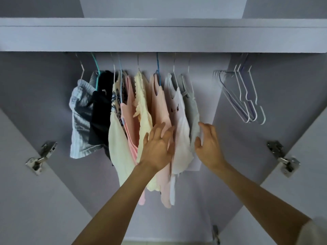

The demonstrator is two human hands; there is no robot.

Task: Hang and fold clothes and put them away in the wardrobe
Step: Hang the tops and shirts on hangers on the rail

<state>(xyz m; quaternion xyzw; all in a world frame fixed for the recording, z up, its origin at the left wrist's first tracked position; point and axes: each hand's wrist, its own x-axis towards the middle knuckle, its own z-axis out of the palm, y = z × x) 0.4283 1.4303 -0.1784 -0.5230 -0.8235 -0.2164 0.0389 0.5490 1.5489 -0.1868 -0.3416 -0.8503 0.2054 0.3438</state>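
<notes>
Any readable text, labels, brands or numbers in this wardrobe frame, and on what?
None can be read.
White top: small dark marks on the chest, too small and blurred to read as text.
Patterned top: a dark print, seemingly a pattern rather than lettering.
Hangers and hinges: no markings show.

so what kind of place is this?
Likely the inside of a home wardrobe: clothes hang in a row under a shelf, empty hangers sit to the right, and door hinges show on both sides.
</notes>
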